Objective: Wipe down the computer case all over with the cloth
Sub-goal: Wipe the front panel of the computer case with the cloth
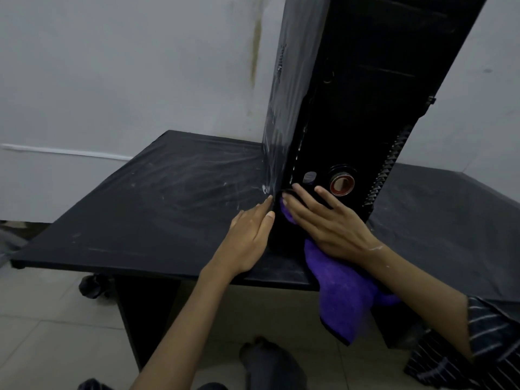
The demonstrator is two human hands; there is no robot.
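Observation:
A tall black computer case (351,88) stands upright on a black table (157,209), its front panel with a round red-ringed button facing me. My right hand (326,220) lies flat with straight fingers on the lower front panel and presses a purple cloth (346,288) against it. Most of the cloth hangs down past the table's front edge. My left hand (250,235) rests with straight fingers against the case's lower left corner, where the shiny left side panel meets the table.
The tabletop left of the case shows pale dusty streaks. A grey wall rises behind the table, with a stain near the case. Pale floor tiles lie below, with a small dark object (94,285) near the table's leg. The table continues to the right of the case.

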